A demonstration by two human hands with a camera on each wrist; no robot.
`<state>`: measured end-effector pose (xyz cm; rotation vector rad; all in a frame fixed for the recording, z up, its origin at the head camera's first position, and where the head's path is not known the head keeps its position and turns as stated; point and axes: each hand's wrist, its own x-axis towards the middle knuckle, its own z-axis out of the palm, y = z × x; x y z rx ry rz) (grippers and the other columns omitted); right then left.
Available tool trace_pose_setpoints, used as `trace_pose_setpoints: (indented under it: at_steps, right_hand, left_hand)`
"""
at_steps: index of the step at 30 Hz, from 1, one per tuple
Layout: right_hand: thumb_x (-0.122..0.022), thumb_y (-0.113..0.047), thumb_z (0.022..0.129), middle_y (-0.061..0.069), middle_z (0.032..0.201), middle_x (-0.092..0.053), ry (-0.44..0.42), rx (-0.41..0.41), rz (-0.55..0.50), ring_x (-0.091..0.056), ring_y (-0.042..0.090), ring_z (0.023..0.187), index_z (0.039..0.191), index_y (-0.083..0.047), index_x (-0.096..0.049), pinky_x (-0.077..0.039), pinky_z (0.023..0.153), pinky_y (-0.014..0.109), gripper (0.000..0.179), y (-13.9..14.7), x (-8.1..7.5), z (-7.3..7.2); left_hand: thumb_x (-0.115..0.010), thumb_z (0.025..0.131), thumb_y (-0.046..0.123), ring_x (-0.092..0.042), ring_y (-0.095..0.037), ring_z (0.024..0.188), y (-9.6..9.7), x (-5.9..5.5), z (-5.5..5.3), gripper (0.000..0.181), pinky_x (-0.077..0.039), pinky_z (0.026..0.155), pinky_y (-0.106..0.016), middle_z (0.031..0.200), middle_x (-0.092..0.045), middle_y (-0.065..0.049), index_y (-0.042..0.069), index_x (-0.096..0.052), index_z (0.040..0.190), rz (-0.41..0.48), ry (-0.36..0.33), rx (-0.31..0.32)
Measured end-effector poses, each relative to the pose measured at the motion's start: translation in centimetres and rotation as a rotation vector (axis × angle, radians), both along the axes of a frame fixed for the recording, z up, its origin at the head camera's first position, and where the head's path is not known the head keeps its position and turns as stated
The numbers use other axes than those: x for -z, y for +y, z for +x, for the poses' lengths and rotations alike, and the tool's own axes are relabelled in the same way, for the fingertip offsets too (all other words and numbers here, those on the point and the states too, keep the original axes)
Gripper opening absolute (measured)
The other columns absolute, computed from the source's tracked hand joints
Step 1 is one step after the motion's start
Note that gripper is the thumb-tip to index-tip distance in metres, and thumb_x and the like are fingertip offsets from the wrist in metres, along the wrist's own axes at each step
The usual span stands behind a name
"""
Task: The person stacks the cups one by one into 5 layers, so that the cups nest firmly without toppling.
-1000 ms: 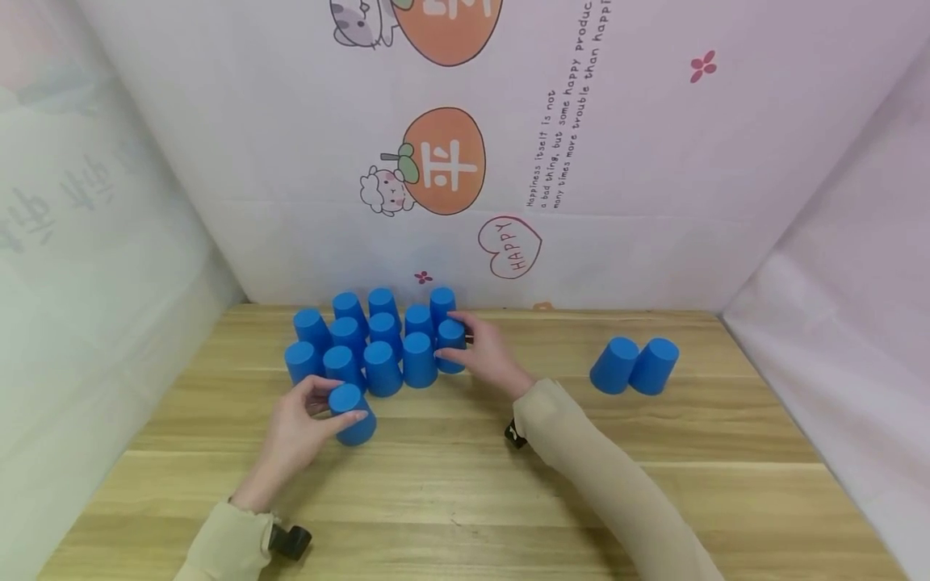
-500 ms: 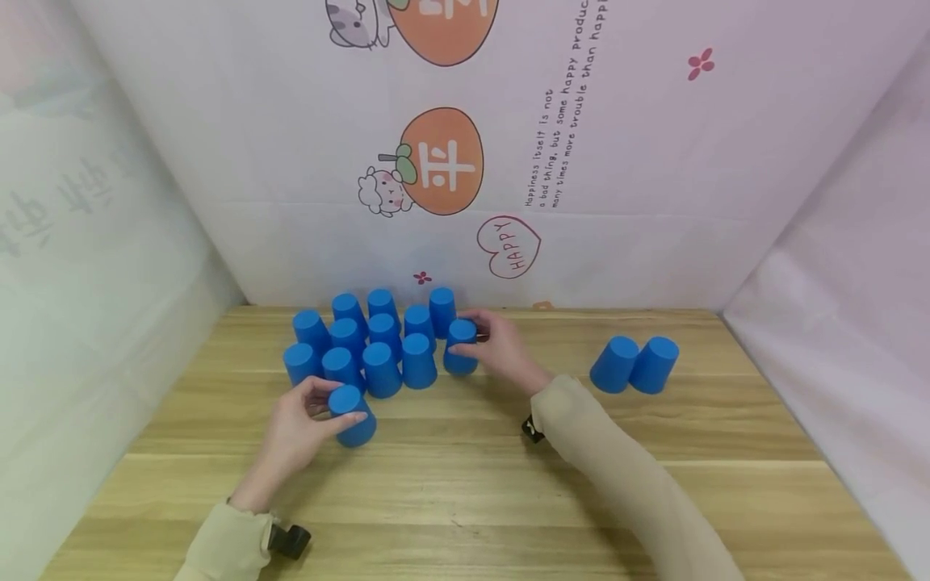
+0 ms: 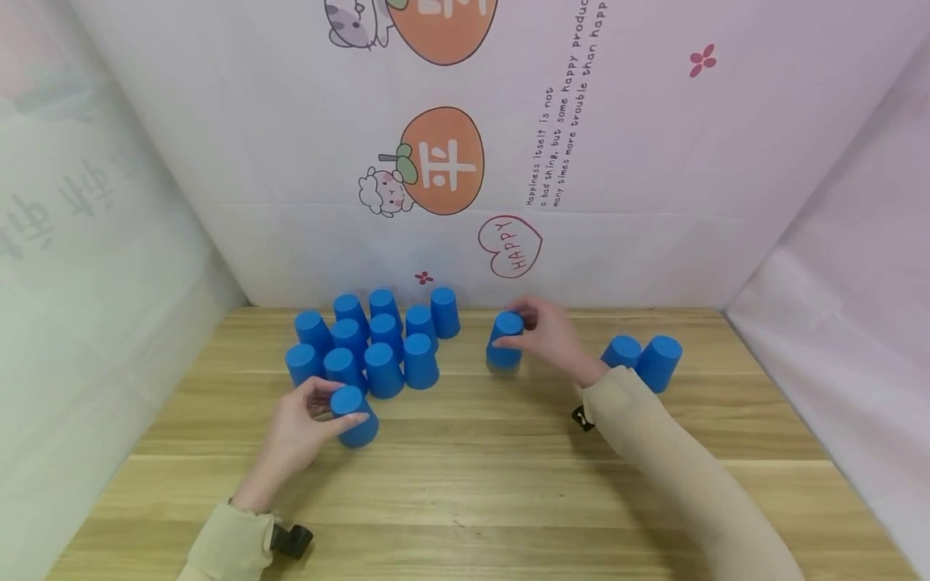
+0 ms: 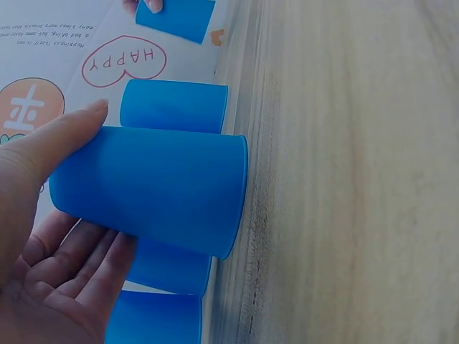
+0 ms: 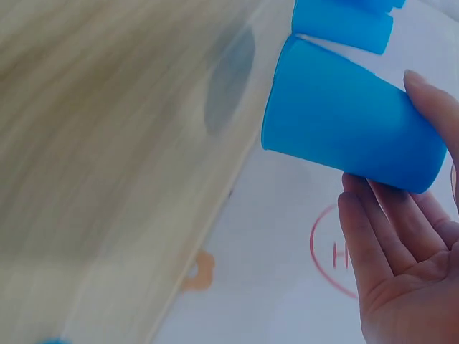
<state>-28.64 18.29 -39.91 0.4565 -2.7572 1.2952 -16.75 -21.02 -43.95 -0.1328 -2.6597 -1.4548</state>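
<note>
My left hand [image 3: 301, 424] grips an upside-down blue cup [image 3: 354, 418] at the front of a cluster, thumb on the near side and fingers behind. The left wrist view shows this cup [image 4: 150, 186] large between thumb and fingers. Right of the cluster, my right hand [image 3: 548, 335] holds another blue cup [image 3: 504, 343], bottom up, between thumb and fingers. In the right wrist view that cup [image 5: 344, 115] is raised over the table, with a dark shadow on the wood beside it. Several upside-down blue cups [image 3: 383, 371] stand in close rows behind my left hand.
Two more blue cups [image 3: 659, 365] stand side by side at the right; my right forearm partly covers one of them. The wooden table [image 3: 465, 492] ends at a white printed cloth [image 3: 617, 258] behind, with white cloth sides left and right.
My right hand has taken a cup from the cluster's right end and moved it to the right, off the table. The left hand and its cup have stayed in place.
</note>
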Motion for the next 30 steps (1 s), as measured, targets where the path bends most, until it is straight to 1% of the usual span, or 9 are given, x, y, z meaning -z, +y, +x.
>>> trace_pose_setpoints:
  at_steps: [4,7,11,15,19,25,28,30]
  right_hand:
    - [-0.091,-0.036,0.078,0.007,0.112,-0.068,-0.015,0.031,0.035,-0.064,0.027,0.102,0.118,-0.012,-0.064,-0.056,0.088,0.047,0.054,1.8,-0.6,0.6]
    - [-0.091,-0.04,0.078,0.007,0.109,-0.068,0.002,0.054,0.071,-0.064,0.026,0.098,0.118,-0.011,-0.064,-0.056,0.084,0.046,0.056,3.1,-0.9,1.1]
    - [-0.09,-0.045,0.076,0.007,0.105,-0.068,0.022,0.094,0.105,-0.063,0.026,0.095,0.113,-0.012,-0.064,-0.055,0.08,0.045,0.056,4.8,-1.3,1.7]
    - [-0.089,-0.052,0.075,0.008,0.106,-0.068,0.017,0.143,0.125,-0.062,0.027,0.097,0.112,-0.012,-0.063,-0.055,0.083,0.047,0.06,6.4,-1.5,2.1]
    - [-0.088,-0.054,0.074,0.01,0.109,-0.068,0.025,0.176,0.161,-0.062,0.03,0.1,0.11,-0.012,-0.063,-0.054,0.085,0.051,0.061,7.9,-1.3,2.7]
    - [-0.089,-0.051,0.074,0.015,0.112,-0.068,0.084,0.196,0.227,-0.062,0.036,0.106,0.109,-0.007,-0.065,-0.053,0.087,0.055,0.061,9.4,-0.7,3.3]
    - [-0.09,-0.05,0.074,0.015,0.11,-0.068,0.115,0.195,0.253,-0.061,0.037,0.105,0.108,-0.006,-0.067,-0.052,0.086,0.056,0.06,9.9,-0.3,3.5]
    - [-0.091,-0.05,0.073,0.014,0.106,-0.068,0.151,0.188,0.266,-0.061,0.037,0.103,0.105,-0.006,-0.069,-0.052,0.084,0.054,0.058,10.2,0.1,3.6]
  left_hand:
    - [-0.089,0.081,0.037,-0.068,-0.027,0.104,0.0,0.1,0.0,0.057,-0.057,0.091,-0.04,0.114,-0.066,-0.01,0.003,-0.062,0.118,0.009,0.001,0.004]
    - [-0.089,0.08,0.036,-0.068,-0.028,0.104,0.0,0.1,0.0,0.057,-0.057,0.091,-0.041,0.114,-0.066,-0.011,0.004,-0.062,0.118,0.013,-0.002,0.006]
    - [-0.089,0.08,0.037,-0.068,-0.029,0.105,0.0,0.1,0.0,0.057,-0.057,0.091,-0.043,0.115,-0.066,-0.011,0.004,-0.062,0.118,0.01,-0.01,0.004]
    - [-0.089,0.08,0.038,-0.068,-0.029,0.104,-0.1,0.1,-0.1,0.057,-0.057,0.091,-0.044,0.115,-0.066,-0.011,0.005,-0.062,0.118,0.005,-0.007,0.004]
    - [-0.089,0.08,0.038,-0.068,-0.028,0.103,-0.1,0.1,-0.1,0.056,-0.057,0.09,-0.044,0.114,-0.067,-0.01,0.005,-0.062,0.116,0.0,0.004,0.01]
    - [-0.089,0.08,0.039,-0.068,-0.028,0.103,-0.1,-0.1,0.0,0.056,-0.058,0.09,-0.044,0.113,-0.067,-0.009,0.005,-0.062,0.116,-0.01,0.0,0.007]
    - [-0.089,0.08,0.039,-0.068,-0.028,0.103,-0.1,-0.2,0.0,0.056,-0.057,0.09,-0.044,0.113,-0.067,-0.009,0.005,-0.062,0.116,-0.009,-0.004,0.008]
    - [-0.089,0.08,0.04,-0.068,-0.028,0.103,-0.1,-0.2,0.0,0.056,-0.057,0.09,-0.044,0.113,-0.067,-0.009,0.006,-0.062,0.116,-0.011,-0.006,0.009]
